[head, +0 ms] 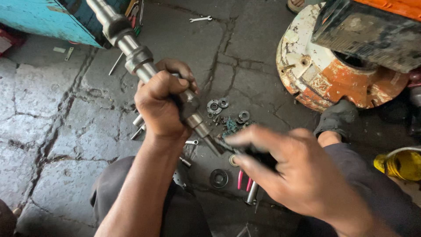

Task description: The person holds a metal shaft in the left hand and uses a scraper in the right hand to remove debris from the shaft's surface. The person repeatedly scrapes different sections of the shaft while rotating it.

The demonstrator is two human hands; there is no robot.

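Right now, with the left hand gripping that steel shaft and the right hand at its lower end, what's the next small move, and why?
Probably hold the steel shaft steady before working on its tip. The left hand grips it mid-length and tilted, while the right hand is motion-blurred at the lower end, so what it pinches is unclear.

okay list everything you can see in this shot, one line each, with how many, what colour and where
Stepped steel shaft: one, grey, held slanting up to the upper left.
Round washers and bearing rings: several, dark grey, on the cracked stone floor at centre.
Black ring: one, floor, lower centre.
Pink-handled pliers: one, beside that ring.
Small spanner: one, silver, top centre.
Round wheel hub: one, white and orange, upper right.
Yellow container: one, right edge.
Turquoise metal panel: one, top left.
Left hand: gripping the shaft.
Right hand: blurred, at the shaft's lower end.
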